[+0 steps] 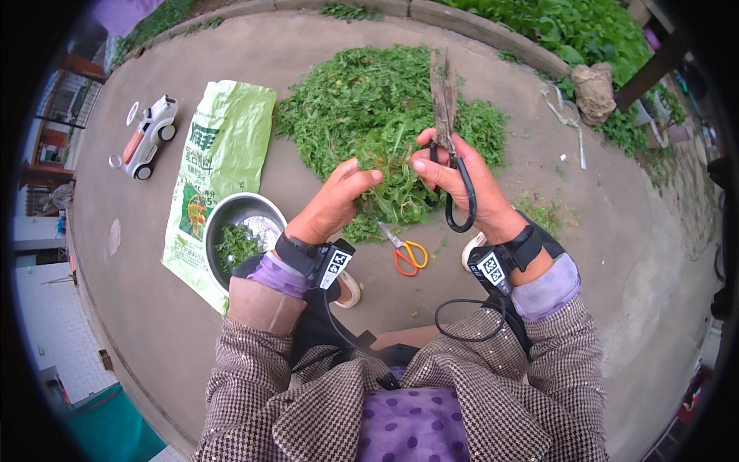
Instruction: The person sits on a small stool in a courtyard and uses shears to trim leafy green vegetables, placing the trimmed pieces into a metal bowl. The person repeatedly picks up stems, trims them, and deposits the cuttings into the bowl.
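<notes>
My left hand (340, 193) grips a small bunch of leafy greens (385, 159), its stems pointing right. In my right hand (470, 179) is a pair of old rusty scissors (444, 110) with black handles, blades pointing away from me. The thumb and fingertips of that hand also reach the stem end of the bunch. Beyond both hands lies a large heap of cut greens (352, 104) on the concrete ground. A second pair of scissors (409, 254), with orange and yellow handles, rests on the ground between my feet.
At left a metal basin (280, 216) holds some greens, beside a flattened green printed sack (231, 127). Farther left stands a white toy ride-on car (151, 136). A concrete kerb (491, 29) edges a planted bed. Near a post at right are a stone (593, 92) and a pale strap (568, 118).
</notes>
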`<state>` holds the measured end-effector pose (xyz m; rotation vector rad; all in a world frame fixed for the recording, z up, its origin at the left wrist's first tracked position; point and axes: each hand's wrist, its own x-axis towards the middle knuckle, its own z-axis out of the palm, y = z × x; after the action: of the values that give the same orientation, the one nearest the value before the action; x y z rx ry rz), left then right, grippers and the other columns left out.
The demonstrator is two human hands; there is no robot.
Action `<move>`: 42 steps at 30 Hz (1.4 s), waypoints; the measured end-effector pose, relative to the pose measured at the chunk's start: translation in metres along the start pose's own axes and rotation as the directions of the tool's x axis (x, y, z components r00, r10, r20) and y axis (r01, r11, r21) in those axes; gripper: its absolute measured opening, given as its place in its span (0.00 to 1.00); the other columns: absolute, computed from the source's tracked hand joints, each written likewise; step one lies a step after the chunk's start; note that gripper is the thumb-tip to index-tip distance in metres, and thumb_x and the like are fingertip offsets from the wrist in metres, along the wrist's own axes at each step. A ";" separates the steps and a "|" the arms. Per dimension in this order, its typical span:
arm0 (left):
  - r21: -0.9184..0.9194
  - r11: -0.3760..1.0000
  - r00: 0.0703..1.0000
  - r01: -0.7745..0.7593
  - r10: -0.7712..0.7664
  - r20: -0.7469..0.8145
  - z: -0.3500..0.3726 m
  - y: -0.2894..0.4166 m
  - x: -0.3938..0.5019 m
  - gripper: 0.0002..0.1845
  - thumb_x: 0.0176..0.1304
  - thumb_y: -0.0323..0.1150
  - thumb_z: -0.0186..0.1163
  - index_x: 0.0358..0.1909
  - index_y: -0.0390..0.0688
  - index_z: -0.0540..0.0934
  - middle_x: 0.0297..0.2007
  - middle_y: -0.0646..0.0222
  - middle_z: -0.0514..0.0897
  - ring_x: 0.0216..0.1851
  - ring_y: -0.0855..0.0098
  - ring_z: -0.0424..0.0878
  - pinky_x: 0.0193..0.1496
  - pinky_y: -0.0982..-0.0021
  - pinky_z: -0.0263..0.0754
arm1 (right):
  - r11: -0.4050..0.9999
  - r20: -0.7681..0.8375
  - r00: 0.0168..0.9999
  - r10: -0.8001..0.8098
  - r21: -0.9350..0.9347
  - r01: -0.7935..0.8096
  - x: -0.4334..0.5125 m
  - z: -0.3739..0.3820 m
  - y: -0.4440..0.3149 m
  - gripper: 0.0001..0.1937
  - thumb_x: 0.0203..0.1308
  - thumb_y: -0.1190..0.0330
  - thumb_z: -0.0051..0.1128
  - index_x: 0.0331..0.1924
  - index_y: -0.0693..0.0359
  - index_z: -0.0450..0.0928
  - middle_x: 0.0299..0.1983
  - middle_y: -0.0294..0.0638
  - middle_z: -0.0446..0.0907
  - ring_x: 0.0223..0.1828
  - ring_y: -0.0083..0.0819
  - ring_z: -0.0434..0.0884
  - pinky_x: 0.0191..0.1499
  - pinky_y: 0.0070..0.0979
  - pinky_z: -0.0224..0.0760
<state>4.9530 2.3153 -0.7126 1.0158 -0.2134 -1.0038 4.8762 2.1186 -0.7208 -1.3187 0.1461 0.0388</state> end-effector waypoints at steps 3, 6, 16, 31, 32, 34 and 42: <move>0.444 0.882 0.984 0.158 -0.103 -0.145 0.007 0.000 0.007 0.17 0.60 0.28 0.59 0.52 0.38 0.75 0.47 0.72 0.80 0.44 0.79 0.76 0.48 0.76 0.71 | 1.000 -0.022 0.999 -0.024 -0.009 0.024 0.007 0.001 0.003 0.17 0.59 0.71 0.60 0.51 0.61 0.68 0.32 0.29 0.74 0.29 0.14 0.69 0.32 0.14 0.62; 0.228 0.973 0.990 0.042 -0.010 -0.138 0.002 -0.007 0.016 0.19 0.59 0.28 0.58 0.54 0.40 0.73 0.43 0.73 0.81 0.43 0.79 0.77 0.49 0.74 0.71 | 0.999 -0.042 0.998 -0.048 -0.019 0.047 0.011 -0.002 0.002 0.15 0.57 0.73 0.58 0.48 0.60 0.69 0.30 0.26 0.73 0.28 0.12 0.69 0.31 0.12 0.62; 0.056 0.989 0.882 -0.134 0.145 -0.448 -0.044 -0.011 0.025 0.13 0.62 0.36 0.58 0.46 0.43 0.76 0.37 0.72 0.81 0.34 0.81 0.74 0.32 0.78 0.67 | 0.967 -0.068 0.985 -0.156 -0.216 0.138 -0.012 -0.045 -0.031 0.19 0.57 0.73 0.57 0.52 0.60 0.68 0.35 0.30 0.74 0.31 0.15 0.69 0.32 0.14 0.61; 0.518 0.850 0.994 -0.093 0.109 0.001 0.008 -0.033 0.026 0.26 0.58 0.31 0.65 0.56 0.36 0.67 0.39 0.76 0.76 0.40 0.84 0.74 0.37 0.81 0.70 | 0.980 -0.021 0.998 -0.053 -0.192 0.048 0.002 -0.003 0.019 0.18 0.56 0.77 0.61 0.50 0.62 0.69 0.34 0.28 0.74 0.34 0.12 0.72 0.38 0.12 0.68; 0.519 0.848 0.992 -0.112 0.124 0.011 0.008 -0.034 0.025 0.23 0.59 0.32 0.65 0.53 0.37 0.69 0.38 0.77 0.76 0.38 0.85 0.73 0.36 0.81 0.70 | 0.984 -0.022 0.999 -0.034 -0.174 0.030 0.002 -0.003 0.020 0.18 0.56 0.77 0.61 0.50 0.62 0.69 0.34 0.28 0.74 0.34 0.12 0.72 0.38 0.12 0.68; 0.524 0.843 0.990 -0.122 0.141 0.004 0.008 -0.034 0.024 0.16 0.60 0.33 0.64 0.46 0.41 0.72 0.36 0.78 0.77 0.35 0.86 0.71 0.35 0.80 0.69 | 0.980 -0.026 0.994 -0.109 -0.170 0.103 0.003 -0.004 0.022 0.18 0.56 0.78 0.60 0.50 0.62 0.69 0.33 0.28 0.74 0.34 0.12 0.72 0.37 0.12 0.68; 0.235 0.969 0.992 0.078 -0.052 -0.115 0.001 -0.029 0.024 0.13 0.63 0.39 0.61 0.46 0.44 0.77 0.36 0.78 0.80 0.34 0.85 0.74 0.32 0.79 0.68 | 0.997 0.034 0.998 -0.046 -0.064 0.048 0.000 -0.005 0.018 0.16 0.57 0.78 0.57 0.50 0.60 0.70 0.33 0.26 0.74 0.33 0.11 0.71 0.35 0.11 0.65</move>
<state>4.9481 2.2919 -0.7414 1.3013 -0.2160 -0.9950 4.8736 2.1182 -0.7389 -1.3851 0.0871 0.0255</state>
